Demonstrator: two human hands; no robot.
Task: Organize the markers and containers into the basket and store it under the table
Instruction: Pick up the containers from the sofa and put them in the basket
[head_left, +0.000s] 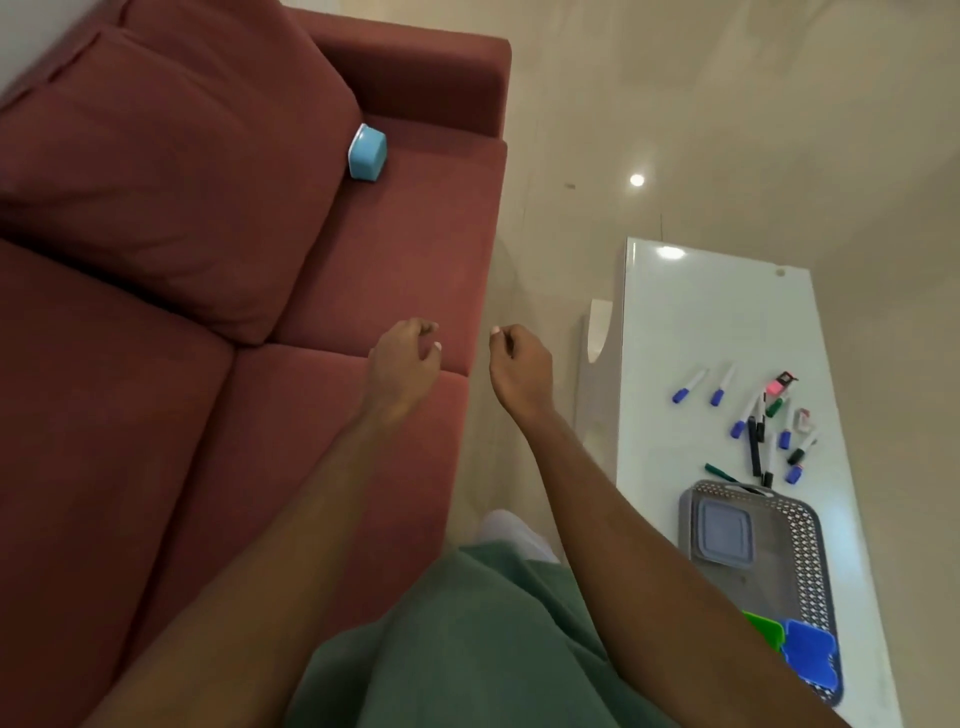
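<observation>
Green-clothed lap (467, 649) lowest in view, both forearms stretched forward, left hand (405, 364) and right hand (519, 369) side by side, loosely curled, holding nothing, light blue container (368, 153) on sofa (156, 415) well beyond them, markers (753, 447) and grey basket (813, 545) on white table (701, 312) at right.

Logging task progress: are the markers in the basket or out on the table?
Out. The markers lie scattered on the table, beyond the basket, which holds containers.

Both arms reach forward, the left hand (404, 358) and right hand (519, 366) loosely curled, holding nothing.
</observation>
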